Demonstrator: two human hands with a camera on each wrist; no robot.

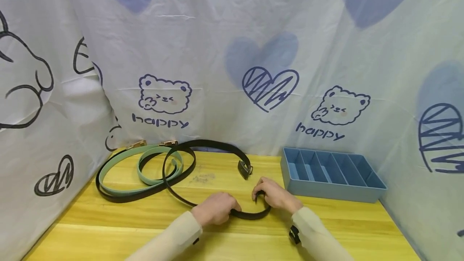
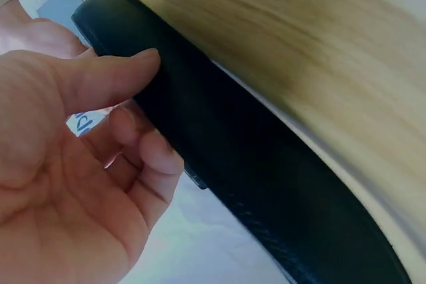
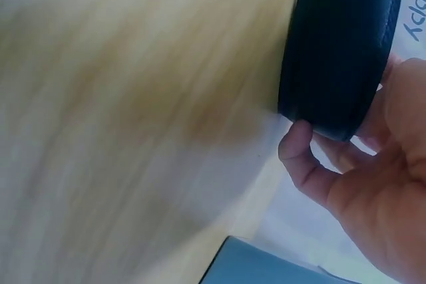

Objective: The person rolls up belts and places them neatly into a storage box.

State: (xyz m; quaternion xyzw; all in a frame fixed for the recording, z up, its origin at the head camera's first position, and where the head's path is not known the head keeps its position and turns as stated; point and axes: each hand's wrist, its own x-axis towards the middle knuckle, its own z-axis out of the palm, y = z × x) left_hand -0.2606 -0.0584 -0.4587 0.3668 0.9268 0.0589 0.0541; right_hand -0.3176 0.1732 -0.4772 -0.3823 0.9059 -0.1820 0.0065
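A long black belt (image 1: 250, 215) runs in a wide loop over the wooden table, its dark buckle (image 1: 244, 169) lying toward the back. My left hand (image 1: 217, 208) pinches the strap; in the left wrist view the thumb presses the belt's flat face (image 2: 219, 124) and the fingers are behind it. To the right, my right hand (image 1: 275, 194) holds the strap where it bends round near its free end. In the right wrist view its thumb is at the strap's lower edge (image 3: 333, 121), with the other fingers partly hidden behind.
Coiled black belts with green inner faces (image 1: 119, 191) and gold-toned buckles (image 1: 137, 144) lie at the back left, overlapped by the black loop. At the back right stands a blue-grey tray (image 1: 337, 190) with several compartments. A printed white cloth (image 1: 217, 59) hangs behind the table (image 1: 145, 228).
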